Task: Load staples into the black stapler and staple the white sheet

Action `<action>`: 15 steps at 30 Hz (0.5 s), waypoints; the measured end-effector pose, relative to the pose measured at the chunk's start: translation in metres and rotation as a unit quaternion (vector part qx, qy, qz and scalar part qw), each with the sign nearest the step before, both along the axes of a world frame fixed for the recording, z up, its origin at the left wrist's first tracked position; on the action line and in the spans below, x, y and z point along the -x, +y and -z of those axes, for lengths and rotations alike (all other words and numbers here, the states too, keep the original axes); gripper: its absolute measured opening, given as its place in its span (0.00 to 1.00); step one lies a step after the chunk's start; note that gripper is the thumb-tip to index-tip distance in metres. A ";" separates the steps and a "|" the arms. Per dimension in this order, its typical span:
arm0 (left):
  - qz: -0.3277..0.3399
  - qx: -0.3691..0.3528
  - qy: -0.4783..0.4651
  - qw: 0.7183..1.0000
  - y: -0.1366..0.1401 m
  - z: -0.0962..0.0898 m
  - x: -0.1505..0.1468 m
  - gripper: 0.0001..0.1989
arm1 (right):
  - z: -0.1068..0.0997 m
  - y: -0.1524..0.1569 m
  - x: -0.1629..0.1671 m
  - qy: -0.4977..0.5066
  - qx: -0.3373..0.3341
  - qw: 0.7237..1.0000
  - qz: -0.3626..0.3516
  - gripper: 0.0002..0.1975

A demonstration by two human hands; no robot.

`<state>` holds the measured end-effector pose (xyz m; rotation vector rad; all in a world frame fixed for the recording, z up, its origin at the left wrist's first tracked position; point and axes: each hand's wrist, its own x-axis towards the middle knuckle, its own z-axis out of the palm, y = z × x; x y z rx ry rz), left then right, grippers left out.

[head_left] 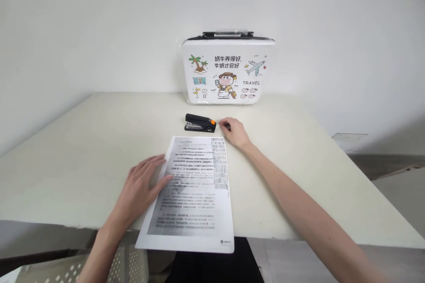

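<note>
A printed sheet of paper [199, 216], perhaps several sheets, lies on the table with its near edge past the table's front edge. My left hand [142, 185] rests over the paper's left edge, fingers stretched out and thumb on the print. Just beyond the paper's far edge lies a black stapler [200, 123] with an orange patch at its right end. My right hand [235, 131] is at that right end, its fingers curled together. Something dark shows between its thumb and fingers; I cannot make out whether it is an object or shadow.
A white carrying case [229, 70] with cartoon prints and a black handle stands at the back of the pale table [83, 159], close to the wall. Below the front edge at the left is a perforated light-coloured chair [126, 265].
</note>
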<state>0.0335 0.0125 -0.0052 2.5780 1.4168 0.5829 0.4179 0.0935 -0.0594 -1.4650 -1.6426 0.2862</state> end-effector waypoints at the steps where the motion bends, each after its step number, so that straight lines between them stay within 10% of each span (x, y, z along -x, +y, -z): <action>1: 0.002 0.000 -0.001 1.000 -0.001 0.000 0.000 0.29 | 0.000 -0.001 0.000 -0.001 -0.001 1.000 -0.001 0.11; 15: 0.010 -0.007 -0.010 1.000 -0.005 -0.002 0.000 0.23 | 0.009 -0.021 -0.003 -0.008 -0.008 0.998 0.063 0.26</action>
